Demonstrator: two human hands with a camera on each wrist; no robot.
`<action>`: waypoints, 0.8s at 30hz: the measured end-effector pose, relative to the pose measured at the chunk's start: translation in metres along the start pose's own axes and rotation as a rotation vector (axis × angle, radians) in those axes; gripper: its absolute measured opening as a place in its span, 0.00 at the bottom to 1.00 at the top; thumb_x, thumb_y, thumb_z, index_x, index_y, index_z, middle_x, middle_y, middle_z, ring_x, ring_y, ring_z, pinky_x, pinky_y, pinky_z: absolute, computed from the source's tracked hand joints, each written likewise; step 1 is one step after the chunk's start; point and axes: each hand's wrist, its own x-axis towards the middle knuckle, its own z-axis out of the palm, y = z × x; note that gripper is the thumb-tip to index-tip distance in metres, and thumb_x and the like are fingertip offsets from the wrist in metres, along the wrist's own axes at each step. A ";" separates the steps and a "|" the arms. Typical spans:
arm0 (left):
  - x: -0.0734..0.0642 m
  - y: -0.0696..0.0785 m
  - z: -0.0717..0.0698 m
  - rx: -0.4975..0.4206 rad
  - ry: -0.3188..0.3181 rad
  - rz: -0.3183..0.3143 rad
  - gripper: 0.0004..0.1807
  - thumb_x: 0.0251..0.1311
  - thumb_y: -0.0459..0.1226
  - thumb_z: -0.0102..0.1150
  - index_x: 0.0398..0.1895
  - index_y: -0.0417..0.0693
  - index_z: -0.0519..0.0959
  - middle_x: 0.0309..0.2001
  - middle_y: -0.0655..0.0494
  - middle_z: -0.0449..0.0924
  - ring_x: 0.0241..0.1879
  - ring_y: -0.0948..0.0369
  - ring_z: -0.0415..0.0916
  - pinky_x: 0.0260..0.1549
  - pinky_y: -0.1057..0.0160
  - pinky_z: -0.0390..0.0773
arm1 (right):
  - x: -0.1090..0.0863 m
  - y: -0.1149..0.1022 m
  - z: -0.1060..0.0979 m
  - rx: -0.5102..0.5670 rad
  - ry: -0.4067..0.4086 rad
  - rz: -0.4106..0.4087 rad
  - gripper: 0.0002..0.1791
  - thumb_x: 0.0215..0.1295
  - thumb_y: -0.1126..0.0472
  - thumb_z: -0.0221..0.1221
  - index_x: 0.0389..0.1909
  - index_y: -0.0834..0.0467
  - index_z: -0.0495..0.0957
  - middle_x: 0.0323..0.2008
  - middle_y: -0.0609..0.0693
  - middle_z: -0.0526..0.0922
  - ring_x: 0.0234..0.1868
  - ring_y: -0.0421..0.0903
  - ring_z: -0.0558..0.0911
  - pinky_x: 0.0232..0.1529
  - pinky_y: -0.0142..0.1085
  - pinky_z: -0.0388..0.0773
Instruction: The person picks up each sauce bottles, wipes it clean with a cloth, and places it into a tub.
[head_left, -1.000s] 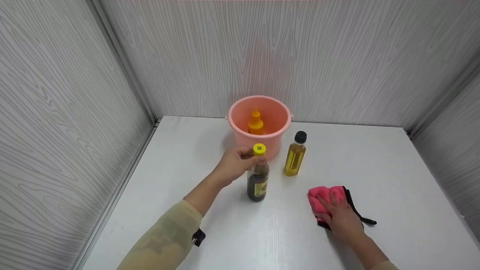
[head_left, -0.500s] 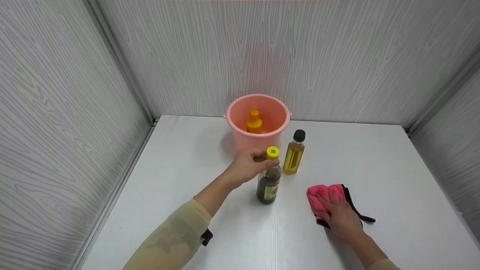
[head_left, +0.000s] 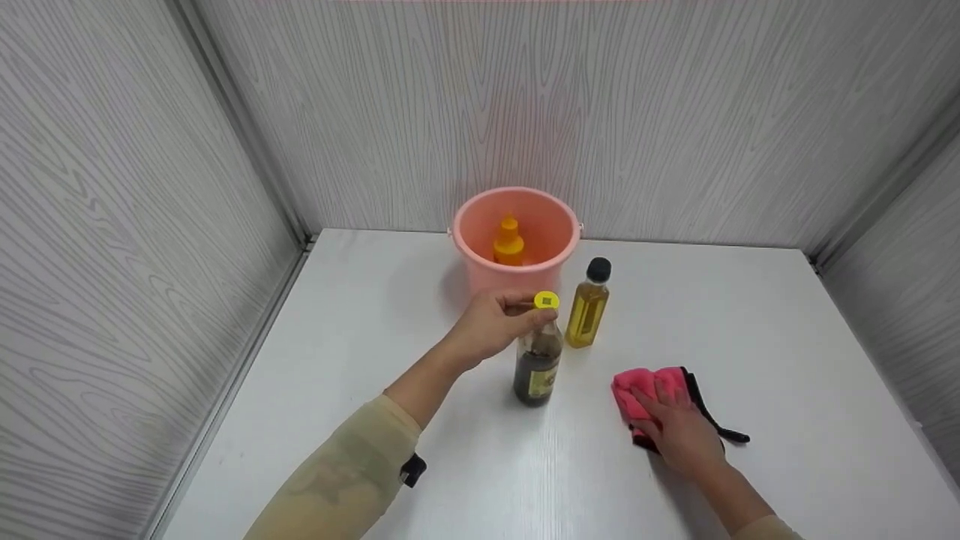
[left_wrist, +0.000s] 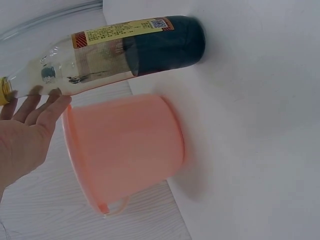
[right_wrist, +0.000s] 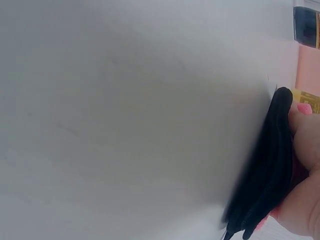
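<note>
My left hand [head_left: 491, 328] grips the neck of a sauce bottle [head_left: 537, 366] just below its yellow cap. The bottle stands upright in front of the pink bucket [head_left: 517, 279], holding dark liquid and bearing a yellow label. Seen from the left wrist, the fingertips [left_wrist: 52, 95] lie along the clear glass neck. My right hand [head_left: 681, 433] rests with spread fingers on a folded pink cloth [head_left: 637, 381] with black edging and a black loop. In the right wrist view the cloth's dark edge [right_wrist: 272, 165] shows beside the palm.
An oil bottle [head_left: 587, 311] with a black cap stands close to the right of the sauce bottle. Inside the bucket is a yellow squeeze bottle [head_left: 509, 246]. White wood-grain panels [head_left: 375, 112] enclose the back and sides of the white table [head_left: 360, 300].
My left hand has moved the sauce bottle to the right, nearer the oil bottle; over the last half second it barely shifts. The right hand stays on the cloth.
</note>
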 end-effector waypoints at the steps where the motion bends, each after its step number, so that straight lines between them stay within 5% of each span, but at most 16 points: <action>1: 0.000 0.000 0.001 0.000 0.004 -0.006 0.18 0.66 0.51 0.73 0.57 0.62 0.88 0.52 0.63 0.88 0.56 0.60 0.83 0.60 0.56 0.82 | -0.001 0.000 0.000 0.009 0.003 0.001 0.33 0.78 0.49 0.61 0.80 0.48 0.67 0.77 0.68 0.62 0.74 0.75 0.64 0.59 0.64 0.79; 10: 0.001 0.002 0.000 0.024 0.007 -0.051 0.17 0.64 0.55 0.73 0.54 0.65 0.89 0.51 0.64 0.88 0.56 0.59 0.82 0.60 0.53 0.82 | -0.005 -0.016 -0.011 0.243 0.025 0.062 0.30 0.79 0.56 0.62 0.78 0.51 0.70 0.71 0.65 0.75 0.72 0.68 0.72 0.65 0.62 0.76; 18: 0.002 0.006 -0.002 0.016 -0.001 -0.053 0.19 0.65 0.53 0.74 0.55 0.61 0.89 0.50 0.61 0.88 0.54 0.58 0.83 0.59 0.54 0.83 | -0.010 -0.050 -0.036 0.384 0.253 -0.114 0.30 0.73 0.62 0.67 0.74 0.46 0.76 0.56 0.54 0.87 0.55 0.52 0.84 0.51 0.46 0.84; 24: 0.002 0.009 -0.003 0.053 -0.008 -0.047 0.18 0.64 0.54 0.74 0.54 0.62 0.90 0.49 0.62 0.88 0.54 0.57 0.82 0.57 0.54 0.84 | -0.010 -0.077 -0.055 0.450 0.328 -0.219 0.33 0.72 0.67 0.67 0.74 0.43 0.74 0.70 0.56 0.78 0.70 0.58 0.78 0.60 0.52 0.82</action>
